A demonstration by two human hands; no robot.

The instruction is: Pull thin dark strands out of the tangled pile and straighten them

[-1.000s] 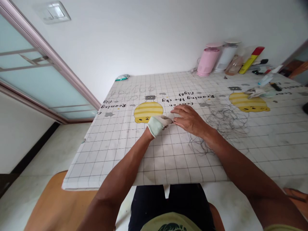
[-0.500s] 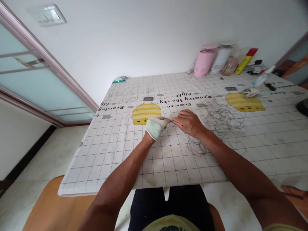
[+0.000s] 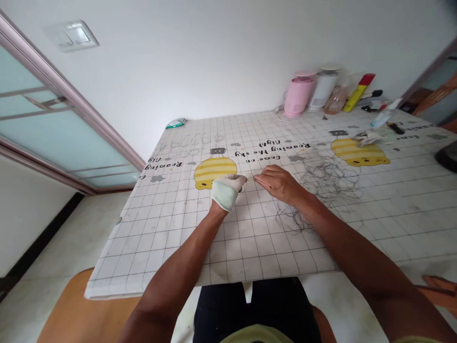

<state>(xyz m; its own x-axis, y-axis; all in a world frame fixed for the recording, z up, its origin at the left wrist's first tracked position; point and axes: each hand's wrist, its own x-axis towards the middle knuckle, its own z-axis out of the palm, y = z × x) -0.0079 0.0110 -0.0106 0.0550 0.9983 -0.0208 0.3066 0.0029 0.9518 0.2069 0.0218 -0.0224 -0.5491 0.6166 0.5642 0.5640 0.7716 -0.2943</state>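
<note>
My left hand (image 3: 228,188), in a white glove, is closed in a pinch above the table, beside a printed yellow bear balloon. A short gap to its right, my bare right hand (image 3: 274,183) is pinched too, its fingertips pointing at the glove. Whatever the fingertips hold is too thin to make out. Loose dark thread-like strands (image 3: 330,178) lie tangled on the tablecloth (image 3: 171,247), right of and partly behind my right hand and forearm.
Along the wall stand a pink cylinder device (image 3: 299,95), a white one (image 3: 323,90), a pinkish bottle (image 3: 335,101) and a yellow can with red cap (image 3: 357,95). A spray bottle (image 3: 383,116) and a crumpled white glove (image 3: 374,136) are at right. A green-white packet (image 3: 176,123) lies back left.
My hands have drawn apart: the gloved left hand shifted slightly left, so a gap shows between the fingertips. The view has tilted a little.
</note>
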